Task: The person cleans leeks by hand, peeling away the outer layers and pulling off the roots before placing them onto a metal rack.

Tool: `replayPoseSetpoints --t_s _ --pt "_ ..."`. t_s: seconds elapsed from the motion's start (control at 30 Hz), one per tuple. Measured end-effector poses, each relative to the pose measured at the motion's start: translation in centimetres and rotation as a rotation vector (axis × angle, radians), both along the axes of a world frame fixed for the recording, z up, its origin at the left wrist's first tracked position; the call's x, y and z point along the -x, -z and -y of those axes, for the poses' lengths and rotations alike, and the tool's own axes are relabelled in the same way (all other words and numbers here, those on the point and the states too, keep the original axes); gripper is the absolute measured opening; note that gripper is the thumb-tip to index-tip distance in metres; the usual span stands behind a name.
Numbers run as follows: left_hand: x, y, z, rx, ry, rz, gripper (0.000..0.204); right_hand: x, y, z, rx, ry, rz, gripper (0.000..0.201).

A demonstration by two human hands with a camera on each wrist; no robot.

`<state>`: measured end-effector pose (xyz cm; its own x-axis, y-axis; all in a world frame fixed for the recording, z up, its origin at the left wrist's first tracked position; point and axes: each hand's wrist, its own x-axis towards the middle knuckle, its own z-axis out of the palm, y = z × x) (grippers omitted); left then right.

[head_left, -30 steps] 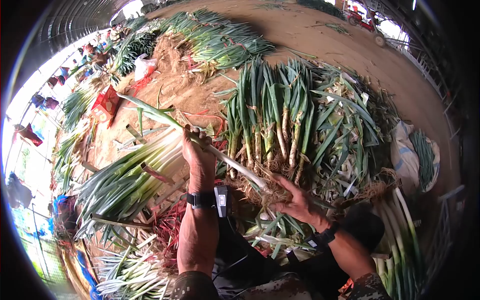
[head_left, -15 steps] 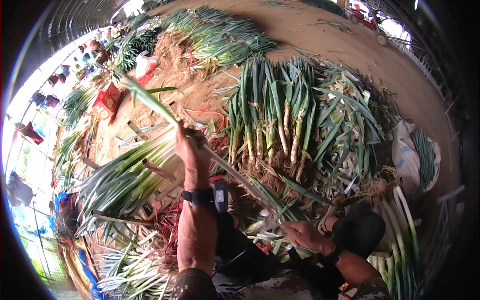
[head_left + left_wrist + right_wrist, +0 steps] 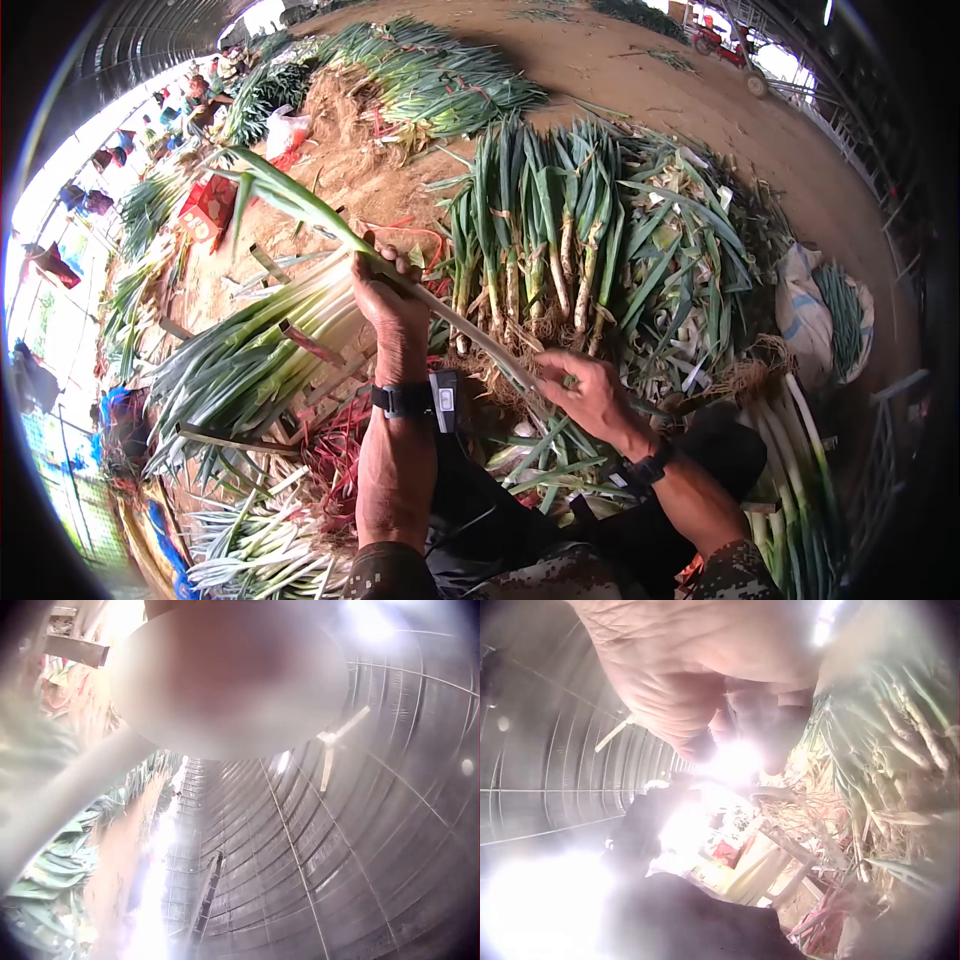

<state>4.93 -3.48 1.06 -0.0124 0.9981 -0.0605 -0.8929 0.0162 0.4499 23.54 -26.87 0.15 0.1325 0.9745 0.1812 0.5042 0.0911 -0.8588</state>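
My left hand point(image 3: 392, 300) grips a long green onion point(image 3: 465, 325) around its stalk, leaves pointing up and left, white root end down and right. In the left wrist view the pale stalk point(image 3: 75, 780) runs past a large blur. At the root end, my right hand point(image 3: 590, 400) has thumb and forefinger pinching the stalk; a bit of green shows between its fingers. The right wrist view shows this hand's curled fingers point(image 3: 772, 727) beside bright glare. Left of my left hand, peeled green onions point(image 3: 270, 325) lie across a wooden rack point(image 3: 240, 440).
Beyond my hands stands a row of unpeeled green onions point(image 3: 540, 230), roots toward me. Stripped leaves point(image 3: 690, 270) heap to its right, near a white sack point(image 3: 805, 300). More onions point(image 3: 270, 550) lie lower left beside red ties point(image 3: 340, 460). A red box point(image 3: 207, 212) sits farther left.
My right hand swung down and right with a strip of leaf, then came back up to the onion's root end. My left hand kept its grip while the onion's leaves shifted.
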Motion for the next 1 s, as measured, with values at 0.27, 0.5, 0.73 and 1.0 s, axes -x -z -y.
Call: replayPoseSetpoints --t_s 0.27,0.5,0.73,1.0 --pt "0.3 0.0 -0.3 -0.036 0.139 0.082 0.034 0.7 3.1 -1.9 0.14 -0.084 -0.369 0.017" --pt "1.7 -0.4 -0.9 -0.194 0.177 0.114 0.037 -4.1 9.9 2.3 0.23 0.128 0.423 0.019" --pt "0.7 -0.4 -0.4 -0.257 0.234 0.117 0.037 -2.1 1.6 0.1 0.224 -0.082 -0.241 0.034" --pt "-0.3 -0.5 0.3 -0.355 0.468 0.418 0.041 0.5 4.1 -1.6 0.168 -0.075 -0.11 0.026"
